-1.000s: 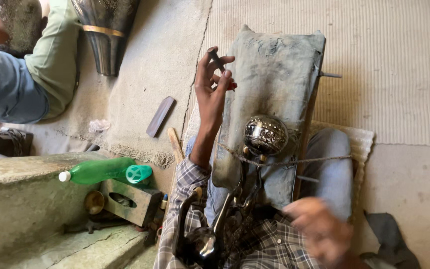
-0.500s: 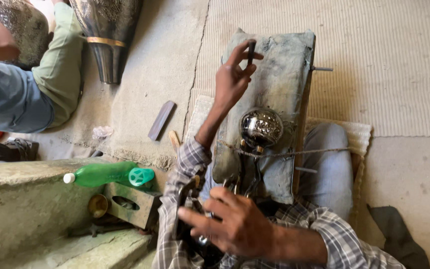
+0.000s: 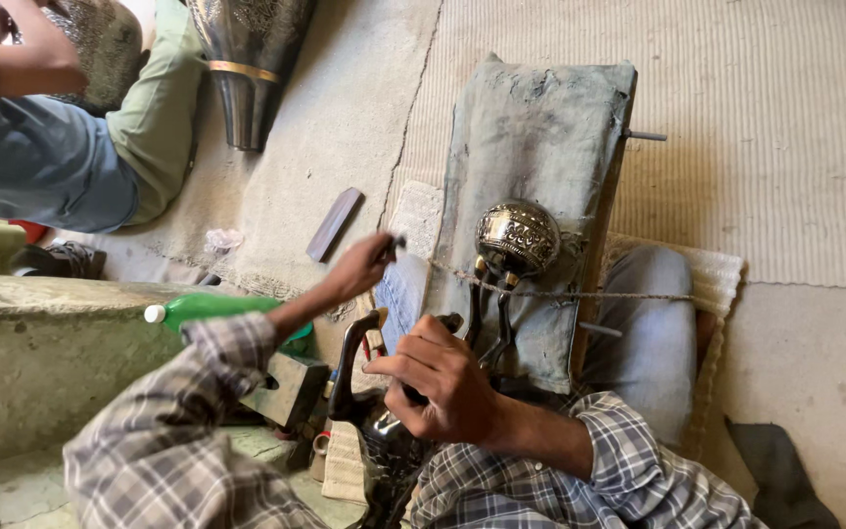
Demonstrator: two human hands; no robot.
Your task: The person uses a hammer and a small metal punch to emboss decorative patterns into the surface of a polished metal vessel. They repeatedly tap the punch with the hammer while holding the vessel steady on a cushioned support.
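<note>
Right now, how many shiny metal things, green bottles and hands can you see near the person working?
Shiny engraved metal things: 3, the round metal ball, the dark metal pot and the tall metal vase
Green bottles: 1, the green bottle
The person's hands: 2, the left hand and the right hand
Total: 6

**Floor workshop in daylight**

A ribbed beige mat covers the floor. Left of it lies worn grey carpet; further left, a rough concrete step. Below the mat, bare pale floor. Soft daylight.
</note>
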